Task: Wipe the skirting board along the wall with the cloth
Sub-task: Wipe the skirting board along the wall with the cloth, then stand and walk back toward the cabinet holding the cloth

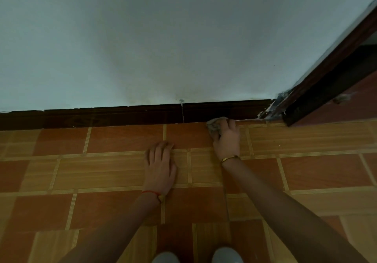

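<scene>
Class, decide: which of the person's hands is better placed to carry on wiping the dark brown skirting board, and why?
The right hand: it grips the crumpled grey cloth against the dark brown skirting board. The left hand lies flat on the tiled floor, holding nothing.

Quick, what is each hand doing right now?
Left hand: open, fingers flat on the floor tiles.
Right hand: fingers gripping the cloth at the foot of the skirting board.

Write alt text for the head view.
A person's right hand presses a grey cloth against the foot of a dark skirting board, near a door frame. The left hand rests flat on the tiled floor.
</scene>
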`<state>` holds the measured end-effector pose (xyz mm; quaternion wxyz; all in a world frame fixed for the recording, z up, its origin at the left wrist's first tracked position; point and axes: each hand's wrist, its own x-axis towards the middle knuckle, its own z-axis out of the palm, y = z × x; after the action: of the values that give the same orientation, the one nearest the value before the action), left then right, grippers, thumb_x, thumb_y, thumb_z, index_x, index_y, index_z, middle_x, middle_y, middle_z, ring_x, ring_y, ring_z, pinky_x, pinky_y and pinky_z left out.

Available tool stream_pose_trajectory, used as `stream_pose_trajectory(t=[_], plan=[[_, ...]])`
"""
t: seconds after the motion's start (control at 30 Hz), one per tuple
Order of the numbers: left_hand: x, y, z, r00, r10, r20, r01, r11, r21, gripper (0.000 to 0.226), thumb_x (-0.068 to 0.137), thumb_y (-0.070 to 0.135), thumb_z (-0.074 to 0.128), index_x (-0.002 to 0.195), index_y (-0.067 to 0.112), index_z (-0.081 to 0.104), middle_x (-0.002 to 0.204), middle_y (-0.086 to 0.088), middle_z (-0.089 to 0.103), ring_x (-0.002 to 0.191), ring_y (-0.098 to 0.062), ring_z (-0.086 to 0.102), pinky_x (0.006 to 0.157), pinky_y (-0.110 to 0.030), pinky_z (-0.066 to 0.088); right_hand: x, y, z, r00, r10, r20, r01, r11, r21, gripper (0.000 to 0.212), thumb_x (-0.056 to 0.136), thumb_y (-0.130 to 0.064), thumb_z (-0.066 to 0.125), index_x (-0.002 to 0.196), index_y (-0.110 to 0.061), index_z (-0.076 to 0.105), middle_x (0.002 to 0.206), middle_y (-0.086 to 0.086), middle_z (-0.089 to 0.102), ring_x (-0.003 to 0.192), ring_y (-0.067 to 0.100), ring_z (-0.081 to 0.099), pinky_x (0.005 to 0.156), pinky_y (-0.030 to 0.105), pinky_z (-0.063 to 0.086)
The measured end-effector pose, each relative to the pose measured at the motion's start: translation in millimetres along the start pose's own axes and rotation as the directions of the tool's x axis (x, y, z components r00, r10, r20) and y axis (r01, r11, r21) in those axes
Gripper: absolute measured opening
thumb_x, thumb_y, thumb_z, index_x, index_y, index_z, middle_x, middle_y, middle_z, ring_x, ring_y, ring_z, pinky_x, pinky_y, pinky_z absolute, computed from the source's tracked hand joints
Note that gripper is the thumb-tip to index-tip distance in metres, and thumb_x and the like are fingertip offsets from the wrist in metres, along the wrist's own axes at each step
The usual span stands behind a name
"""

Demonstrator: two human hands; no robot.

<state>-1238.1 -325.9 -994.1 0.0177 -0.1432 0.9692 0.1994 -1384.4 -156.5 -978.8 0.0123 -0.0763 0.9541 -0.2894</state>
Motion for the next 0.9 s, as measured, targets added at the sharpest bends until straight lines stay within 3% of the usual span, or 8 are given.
stream_pose_trajectory(t=[0.1, 0.23, 0.33, 0.47, 0.63, 0.77, 0.9], plan=[[4, 2, -4, 1.0, -0.004, -0.006, 0.004, 0.999, -0.033, 0.052, 0.089, 0.031, 0.035, 0.137, 0.016, 0.049, 0.141, -0.008, 0.047, 0.129, -0.029, 0.04, 0.112, -0.054, 0.03, -3, -11, 6, 0.992, -0.06, 0.108, 0.057, 0.998, 0.032, 0.039, 0.08, -0.002, 0.062, 0.117, -0.011, 0.058, 0.122, 0.015, 0.049, 0.107, 0.034, 0.045, 0.088, 0.041, 0.046], [11, 4, -18, 1.0, 0.016, 0.006, -0.016, 0.997, -0.074, 0.05, 0.088, 0.029, 0.036, 0.134, 0.017, 0.05, 0.137, -0.007, 0.048, 0.125, -0.027, 0.04, 0.11, -0.053, 0.033, 3, -7, -14, 0.996, 0.006, 0.093, -0.016, 0.994, 0.108, 0.036, 0.078, 0.003, 0.059, 0.11, -0.012, 0.059, 0.118, 0.013, 0.05, 0.104, 0.032, 0.05, 0.085, 0.038, 0.05], [15, 15, -47, 0.998, -0.001, 0.055, 0.008, 0.993, -0.122, 0.044, 0.092, 0.02, 0.047, 0.136, 0.017, 0.05, 0.135, -0.007, 0.048, 0.128, -0.028, 0.038, 0.108, -0.052, 0.037, 4, -12, -54, 0.997, 0.051, 0.064, -0.057, 0.994, 0.097, 0.028, 0.08, 0.004, 0.059, 0.104, -0.009, 0.057, 0.113, 0.013, 0.05, 0.101, 0.029, 0.051, 0.083, 0.031, 0.047], [8, 40, -112, 0.997, 0.017, 0.07, -0.006, 0.987, -0.159, 0.033, 0.094, 0.011, 0.051, 0.127, 0.012, 0.059, 0.123, -0.008, 0.057, 0.115, -0.03, 0.051, 0.094, -0.05, 0.046, -1, -38, -124, 0.993, 0.09, 0.083, -0.095, 0.994, 0.054, 0.021, 0.082, 0.001, 0.059, 0.102, -0.006, 0.057, 0.109, 0.011, 0.049, 0.092, 0.022, 0.05, 0.075, 0.023, 0.037], [-14, 86, -232, 0.994, 0.1, 0.038, -0.091, 0.978, -0.188, 0.023, 0.093, 0.007, 0.054, 0.113, 0.009, 0.066, 0.112, -0.009, 0.064, 0.105, -0.031, 0.06, 0.088, -0.048, 0.051, -13, -102, -228, 0.99, 0.056, 0.128, -0.063, 0.996, 0.056, 0.021, 0.082, -0.003, 0.06, 0.1, -0.012, 0.057, 0.106, 0.008, 0.051, 0.083, 0.017, 0.048, 0.07, 0.026, 0.039], [-40, 128, -348, 0.996, 0.088, 0.007, -0.085, 0.976, -0.199, 0.022, 0.096, 0.008, 0.054, 0.114, 0.012, 0.065, 0.112, -0.005, 0.063, 0.106, -0.026, 0.058, 0.091, -0.041, 0.046, -27, -177, -327, 0.989, 0.007, 0.148, -0.024, 0.993, 0.117, 0.022, 0.083, -0.002, 0.06, 0.102, -0.013, 0.057, 0.105, 0.004, 0.048, 0.081, 0.015, 0.046, 0.068, 0.019, 0.035], [-67, 167, -472, 1.0, -0.001, -0.032, -0.007, 0.971, -0.24, 0.025, 0.094, 0.007, 0.056, 0.116, 0.013, 0.065, 0.113, -0.003, 0.063, 0.105, -0.024, 0.058, 0.093, -0.04, 0.046, -44, -251, -428, 0.985, -0.05, 0.167, 0.023, 0.987, 0.16, 0.024, 0.083, 0.001, 0.059, 0.104, -0.011, 0.058, 0.104, 0.003, 0.046, 0.083, 0.015, 0.047, 0.073, 0.023, 0.038]])
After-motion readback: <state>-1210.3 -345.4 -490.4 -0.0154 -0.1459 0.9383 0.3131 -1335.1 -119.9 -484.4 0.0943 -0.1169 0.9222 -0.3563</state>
